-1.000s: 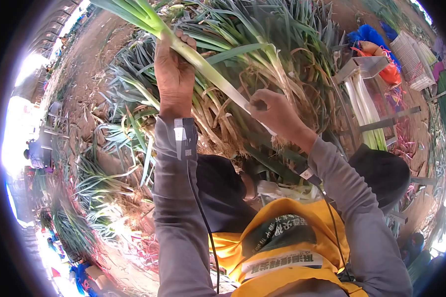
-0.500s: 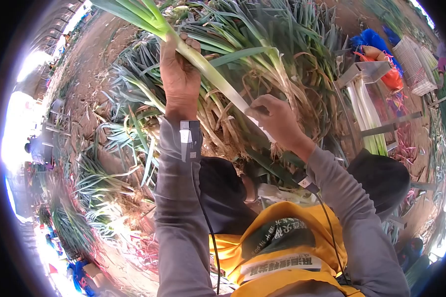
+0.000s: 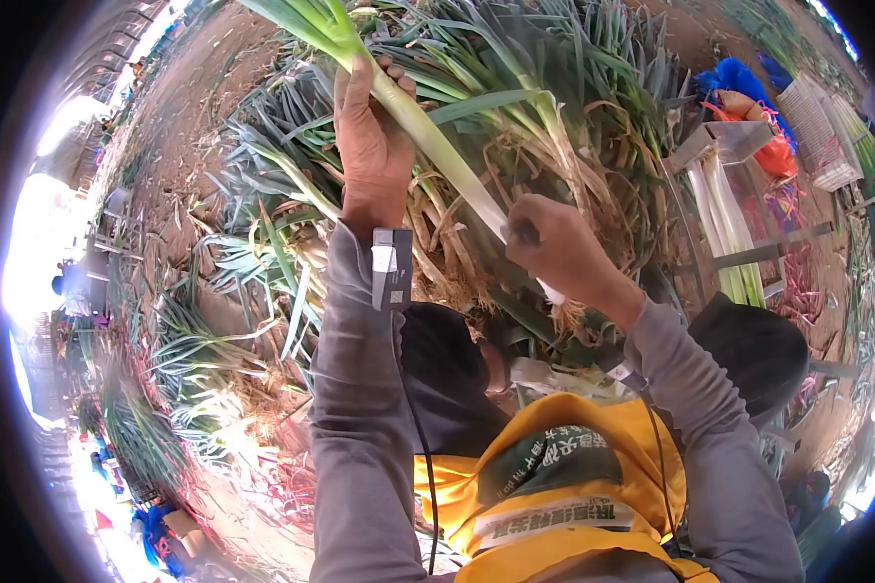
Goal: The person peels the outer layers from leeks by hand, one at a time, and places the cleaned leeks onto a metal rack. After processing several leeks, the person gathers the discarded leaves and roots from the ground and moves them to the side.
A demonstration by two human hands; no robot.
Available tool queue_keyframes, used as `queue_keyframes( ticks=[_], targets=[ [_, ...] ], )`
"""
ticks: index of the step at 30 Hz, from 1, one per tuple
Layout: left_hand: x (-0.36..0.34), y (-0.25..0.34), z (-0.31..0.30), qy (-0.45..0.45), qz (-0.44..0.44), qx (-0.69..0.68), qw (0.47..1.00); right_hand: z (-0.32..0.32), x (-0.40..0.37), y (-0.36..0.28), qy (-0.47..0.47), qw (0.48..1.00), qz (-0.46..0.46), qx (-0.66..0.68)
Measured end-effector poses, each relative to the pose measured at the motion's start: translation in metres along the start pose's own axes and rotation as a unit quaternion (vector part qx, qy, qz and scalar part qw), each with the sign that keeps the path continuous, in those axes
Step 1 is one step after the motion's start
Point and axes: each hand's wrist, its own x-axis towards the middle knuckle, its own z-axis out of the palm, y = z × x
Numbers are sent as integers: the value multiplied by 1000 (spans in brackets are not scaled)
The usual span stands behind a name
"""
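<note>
A leek slants across the middle, its green leaves at the upper left and its white end toward the lower right. My left hand is wrapped round the upper stalk, just below where the leaves split. My right hand is closed at the white lower part, fingers curled in; they hide part of the stalk, and a white tip with roots shows beneath the hand. Behind both hands lies a heap of unpeeled leeks with brown, dry outer skins and roots.
To the right, a metal stand holds several peeled white leeks. Beyond it are a white crate, and blue and orange bundles. More leeks lie on the ground at the left, among loose leaves and red strips.
My right hand has shifted slightly right and down along the white part of the leek. Both hands and the leek sit a little further right in view, and roots now show below.
</note>
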Motion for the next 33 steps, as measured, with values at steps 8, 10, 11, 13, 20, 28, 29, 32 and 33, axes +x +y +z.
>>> queue_keyframes(
  ticks=[8, 10, 11, 13, 20, 28, 29, 32, 33],
  targets=[
    [-9, -5, 5, 32, 4, 50, 998, 8, -7, 1, -36, 978, 170, 117],
    [-9, -10, 13, 41, 11, 58, 997, 13, 4, 2, 57, 996, 25, -65],
    [-11, -13, 15, 54, 16, 67, 996, 15, 9, 2, 58, 996, 28, -66],
    [-14, -11, 25, 59, 29, 94, 993, 17, 18, -2, 30, 988, 148, 17],
    [-12, -5, 16, 39, 48, 97, 993, 29, 10, -9, 93, 995, -23, -27],
    [-16, -17, 30, 60, 67, 166, 982, 18, 23, -13, 49, 958, 176, 220],
    [-18, -18, 31, 61, 67, 165, 982, 20, 26, -11, 49, 958, 178, 219],
    [-23, -20, 37, 67, 76, 178, 979, 23, 41, -18, 96, 973, 170, 119],
    [-24, -23, 35, 74, 69, 173, 980, 23, 46, -25, 95, 973, 170, 121]
  ],
)
